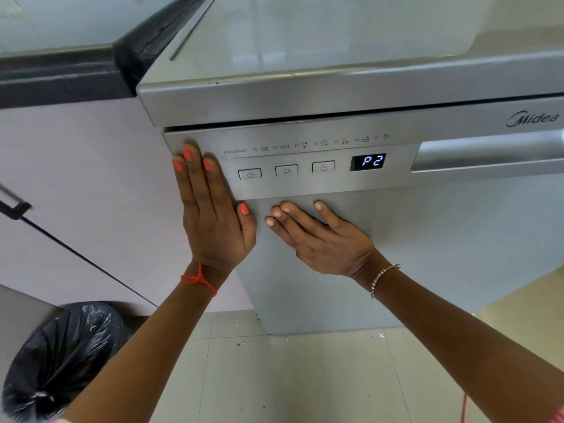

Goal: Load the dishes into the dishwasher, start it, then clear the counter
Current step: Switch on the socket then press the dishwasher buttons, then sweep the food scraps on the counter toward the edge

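1. Silver brushed metal covers the dishwasher, which is stood on the pale floor tiles, just beside a pale pink cabinet on its left; the cabinet is topped by a dark tabletop.
2. Across the top of the door a control panel is set, printed with a row of program symbols from P1 upward.
3. Three buttons are seen on it: a power button, a P button and a clock button.
4. To their right a dark display is lit with "P2", and a recessed handle is placed further right, under a "Midea" logo.
5. A thin dark gap is visible between the door's upper edge and the machine's top.
6. The left hand is laid flat and open on the door's left edge, fingers straight and pointed upward, fingertips reaching the panel's left end, thumb spread to the right.
7. A red thread is tied round that wrist.
8. The right hand is pressed flat and open on the door just below the panel, fingers angled up and to the left; nothing is gripped.
9. A beaded bracelet is worn on that wrist.
10. A black bin bag is seen at lower left.
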